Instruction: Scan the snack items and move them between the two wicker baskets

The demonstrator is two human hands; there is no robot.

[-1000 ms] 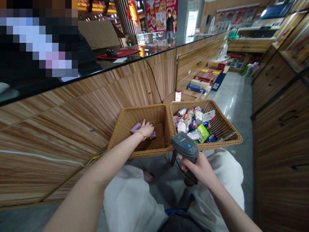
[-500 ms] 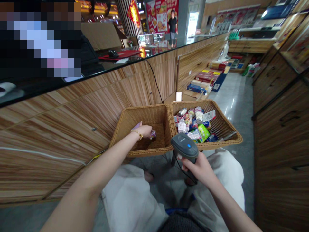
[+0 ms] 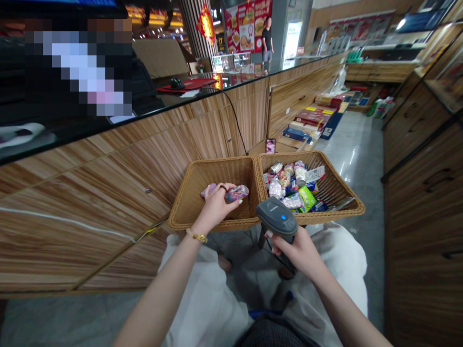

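Note:
My left hand (image 3: 217, 205), with a bracelet at the wrist, is over the left wicker basket (image 3: 177, 202). Its fingers are closed on a small plastic jar (image 3: 237, 193) with a colourful pink and purple label, lying on its side in the grip. Just behind the fingers shows a purple item (image 3: 208, 190), partly hidden by the hand. My right hand (image 3: 298, 248) is wrapped around the handle of a dark grey barcode scanner (image 3: 277, 217), its head pointing toward the front edge of the right wicker basket (image 3: 347, 205). That basket holds several small jars and packets, among them a green packet (image 3: 306, 198).
A wooden counter (image 3: 119, 164) with a black glossy top runs along the left. Behind the baskets stand a phone (image 3: 270, 145) and stacked boxes (image 3: 311, 120). Drawers (image 3: 423, 202) line the right side. A person (image 3: 267, 41) is beyond the counter.
My left hand has risen from the bottom of the left basket with the small plastic jar, turning it toward the scanner. The right hand and scanner have barely moved.

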